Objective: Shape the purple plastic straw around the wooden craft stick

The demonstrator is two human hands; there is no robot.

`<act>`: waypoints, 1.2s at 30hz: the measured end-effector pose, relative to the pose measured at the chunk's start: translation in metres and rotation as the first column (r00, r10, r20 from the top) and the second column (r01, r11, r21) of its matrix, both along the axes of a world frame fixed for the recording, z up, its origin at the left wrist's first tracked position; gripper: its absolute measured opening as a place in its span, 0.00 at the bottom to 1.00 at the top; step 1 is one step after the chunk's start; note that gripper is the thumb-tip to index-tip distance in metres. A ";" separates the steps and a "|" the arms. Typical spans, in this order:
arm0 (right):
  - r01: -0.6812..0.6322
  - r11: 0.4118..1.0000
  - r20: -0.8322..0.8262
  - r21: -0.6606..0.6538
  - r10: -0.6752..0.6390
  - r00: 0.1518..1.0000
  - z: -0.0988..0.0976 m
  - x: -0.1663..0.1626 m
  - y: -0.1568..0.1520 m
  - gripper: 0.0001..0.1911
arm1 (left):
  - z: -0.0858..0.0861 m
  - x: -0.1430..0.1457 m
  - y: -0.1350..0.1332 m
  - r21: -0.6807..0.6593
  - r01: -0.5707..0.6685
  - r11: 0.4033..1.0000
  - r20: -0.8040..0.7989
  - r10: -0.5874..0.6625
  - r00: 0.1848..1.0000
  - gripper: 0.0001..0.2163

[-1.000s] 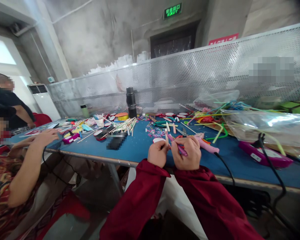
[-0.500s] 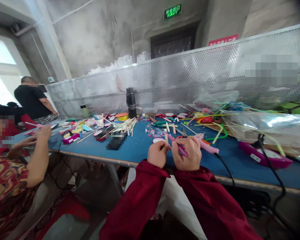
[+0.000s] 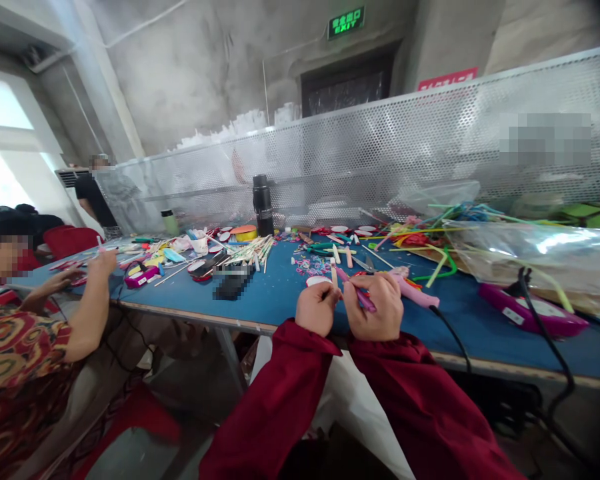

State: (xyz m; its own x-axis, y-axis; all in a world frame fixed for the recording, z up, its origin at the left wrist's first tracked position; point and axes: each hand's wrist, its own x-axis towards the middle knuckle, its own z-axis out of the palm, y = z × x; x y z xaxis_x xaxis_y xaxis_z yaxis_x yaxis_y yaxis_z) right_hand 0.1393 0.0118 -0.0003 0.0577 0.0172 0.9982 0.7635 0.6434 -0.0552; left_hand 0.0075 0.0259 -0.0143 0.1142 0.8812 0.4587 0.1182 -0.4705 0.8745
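Pinching a thin purple-pink stick (image 3: 361,298) in curled fingers, the right hand (image 3: 375,308) holds it just above the blue table's (image 3: 275,293) near edge, long axis slanting up-left toward the left hand (image 3: 317,308), which is closed in a fist touching the stick's upper end.

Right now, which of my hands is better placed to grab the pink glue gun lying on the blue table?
Probably the right hand: the pink glue gun lies just past its knuckles. The left hand is on the far side, and both pinch a purple strip.
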 end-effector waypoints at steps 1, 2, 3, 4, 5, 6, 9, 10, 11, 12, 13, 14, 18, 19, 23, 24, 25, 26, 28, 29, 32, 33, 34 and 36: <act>0.000 1.000 0.001 -0.002 0.000 1.000 0.000 0.000 0.000 0.07 | 0.000 0.000 0.000 0.002 -0.003 1.000 -0.005 0.003 1.000 0.15; 0.000 1.000 0.002 -0.004 0.000 1.000 0.000 0.000 0.000 0.07 | 0.000 0.000 0.000 0.005 -0.005 1.000 -0.009 0.006 1.000 0.15; -0.002 1.000 0.005 -0.008 0.002 1.000 0.000 0.000 0.000 0.07 | 0.001 0.000 -0.001 0.007 -0.005 1.000 -0.015 0.005 1.000 0.15; -0.003 1.000 0.006 -0.012 0.004 1.000 -0.001 0.000 0.000 0.07 | 0.001 -0.001 -0.001 0.008 -0.001 1.000 -0.020 0.002 1.000 0.15; -0.006 1.000 0.006 -0.015 0.006 1.000 -0.001 0.000 0.000 0.07 | 0.001 -0.001 -0.001 0.007 0.001 1.000 -0.024 -0.001 1.000 0.16; -0.008 1.000 0.005 -0.016 0.008 1.000 0.000 0.000 0.000 0.07 | 0.002 -0.001 -0.001 0.005 0.003 1.000 -0.026 -0.003 1.000 0.15; -0.016 1.000 0.000 -0.008 0.016 1.000 0.000 0.000 0.000 0.07 | 0.003 -0.001 -0.002 0.010 0.002 1.000 -0.030 -0.002 1.000 0.15; -0.017 1.000 0.000 -0.004 0.017 1.000 0.001 0.000 0.000 0.07 | 0.004 -0.001 -0.002 0.012 0.002 1.000 -0.030 -0.001 1.000 0.15; -0.017 1.000 0.001 -0.003 0.017 1.000 0.001 0.000 0.000 0.07 | 0.004 -0.001 -0.003 0.011 0.004 1.000 -0.029 -0.003 1.000 0.15; -0.016 1.000 0.003 -0.004 0.016 1.000 0.001 0.000 0.000 0.07 | 0.004 -0.001 -0.003 0.009 0.006 1.000 -0.027 -0.006 1.000 0.14; -0.015 1.000 0.003 -0.007 0.015 1.000 0.001 0.000 0.000 0.07 | 0.005 -0.001 -0.003 0.004 0.006 1.000 -0.024 -0.006 1.000 0.14; -0.014 1.000 0.003 -0.011 0.014 1.000 0.001 0.000 0.000 0.07 | 0.005 -0.001 -0.003 -0.002 0.004 1.000 -0.022 -0.004 1.000 0.14; -0.006 0.999 -0.019 -0.038 0.006 1.000 0.000 0.000 0.001 0.05 | 0.005 -0.001 -0.004 -0.001 -0.003 1.000 -0.031 0.003 1.000 0.14; -0.003 0.999 -0.022 -0.045 0.002 1.000 -0.001 0.000 0.002 0.05 | 0.005 -0.001 -0.003 0.002 -0.004 1.000 -0.033 0.004 0.999 0.14; -0.015 0.999 -0.020 -0.035 0.015 1.000 -0.001 0.000 0.002 0.06 | 0.004 -0.001 -0.003 -0.002 -0.001 1.000 -0.022 0.001 1.000 0.14; -0.026 0.999 -0.018 -0.028 0.025 1.000 -0.001 0.000 0.001 0.06 | 0.004 -0.001 -0.003 -0.004 0.002 1.000 -0.020 -0.002 1.000 0.14; -0.034 0.999 -0.016 -0.024 0.033 0.999 0.000 0.000 0.001 0.07 | 0.004 -0.001 -0.003 -0.007 0.004 1.000 -0.020 -0.004 1.000 0.14; -0.037 0.999 -0.015 -0.022 0.036 0.999 -0.001 0.000 0.001 0.07 | 0.004 -0.001 -0.003 -0.009 0.006 1.000 -0.021 -0.006 1.000 0.14; -0.028 0.999 -0.013 -0.027 0.027 1.000 -0.001 0.000 0.001 0.06 | 0.004 -0.001 -0.003 -0.011 0.004 1.000 -0.028 -0.005 1.000 0.14; -0.020 0.999 -0.014 -0.033 0.020 1.000 -0.002 0.000 0.002 0.06 | 0.004 -0.001 -0.003 -0.011 0.002 1.000 -0.034 -0.002 0.999 0.14; -0.011 0.999 -0.027 -0.051 0.010 1.000 -0.003 0.000 0.003 0.06 | 0.005 -0.001 -0.003 -0.011 -0.004 1.000 -0.053 0.004 0.999 0.14; -0.013 0.999 -0.031 -0.052 0.011 0.999 -0.002 -0.001 0.003 0.06 | 0.005 -0.001 -0.003 -0.010 -0.003 1.000 -0.058 0.003 0.998 0.14; -0.014 0.999 -0.035 -0.050 0.012 0.999 -0.002 -0.001 0.003 0.06 | 0.005 -0.001 -0.002 -0.007 -0.002 1.000 -0.062 0.001 0.998 0.14; -0.015 0.999 -0.036 -0.040 0.014 0.999 -0.001 -0.001 0.002 0.06 | 0.005 -0.001 -0.002 0.001 -0.002 1.000 -0.071 0.002 0.997 0.13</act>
